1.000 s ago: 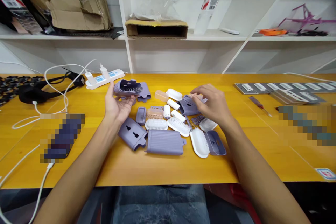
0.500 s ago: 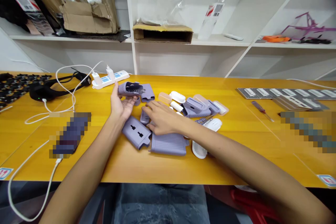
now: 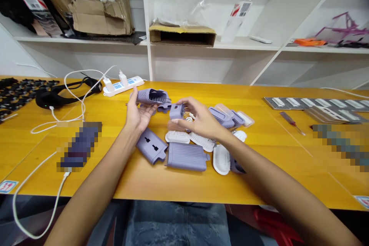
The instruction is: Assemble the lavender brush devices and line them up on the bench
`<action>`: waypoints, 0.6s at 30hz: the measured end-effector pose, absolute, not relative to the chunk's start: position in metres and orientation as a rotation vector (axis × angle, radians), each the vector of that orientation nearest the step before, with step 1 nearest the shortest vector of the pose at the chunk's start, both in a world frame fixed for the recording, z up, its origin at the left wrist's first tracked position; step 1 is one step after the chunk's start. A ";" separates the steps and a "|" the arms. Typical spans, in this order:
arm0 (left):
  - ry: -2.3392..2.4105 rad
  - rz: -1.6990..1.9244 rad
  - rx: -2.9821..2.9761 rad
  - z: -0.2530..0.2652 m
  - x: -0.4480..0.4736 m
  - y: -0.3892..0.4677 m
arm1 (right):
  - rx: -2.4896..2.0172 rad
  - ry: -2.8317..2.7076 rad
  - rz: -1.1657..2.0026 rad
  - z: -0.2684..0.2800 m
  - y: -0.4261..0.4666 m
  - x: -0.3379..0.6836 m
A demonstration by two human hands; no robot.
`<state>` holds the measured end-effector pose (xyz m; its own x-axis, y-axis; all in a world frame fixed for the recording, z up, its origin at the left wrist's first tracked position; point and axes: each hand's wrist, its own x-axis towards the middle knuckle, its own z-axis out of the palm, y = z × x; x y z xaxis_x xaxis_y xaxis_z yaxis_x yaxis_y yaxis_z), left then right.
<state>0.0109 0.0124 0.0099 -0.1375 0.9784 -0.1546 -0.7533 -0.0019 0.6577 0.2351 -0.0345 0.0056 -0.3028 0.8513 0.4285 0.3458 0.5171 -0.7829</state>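
My left hand (image 3: 138, 114) grips a lavender plastic housing (image 3: 147, 96), tilted so its open end with a ridged inside faces right. Between the thumb and fingers of my right hand (image 3: 198, 119) is a small lavender plastic piece (image 3: 176, 111), held just right of the housing. Below my hands lie a lavender cover with two dark slots (image 3: 152, 145) and a ribbed lavender panel (image 3: 188, 157). White oval bristled pieces (image 3: 177, 137) rest between my right hand and the panel. To the right are a white oval tray (image 3: 221, 160) and a lavender framed part (image 3: 219, 114).
A white power strip (image 3: 123, 85) with cables and a black headset (image 3: 54, 98) sit at the back left. At left lies a blurred phone (image 3: 79, 146). A screwdriver (image 3: 291, 123) and a strip of white parts (image 3: 319, 103) lie at right. Shelves rise behind the table.
My right hand has lifted the small lavender piece off the table and brought it up near the housing. White bristled pieces that my hand covered now show. The view has shifted slightly.
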 end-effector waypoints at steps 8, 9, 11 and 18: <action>0.696 1.478 0.627 0.016 0.040 -0.006 | -0.731 -1.199 1.370 0.005 -0.044 0.264; 0.699 1.465 0.646 0.016 0.043 -0.008 | -0.733 -1.189 1.379 0.003 -0.044 0.265; 0.709 1.447 0.667 0.016 0.046 -0.010 | -0.744 -1.167 1.351 0.002 -0.046 0.269; 0.701 1.464 0.657 0.014 0.040 -0.015 | -0.721 -1.186 1.098 0.013 -0.059 0.288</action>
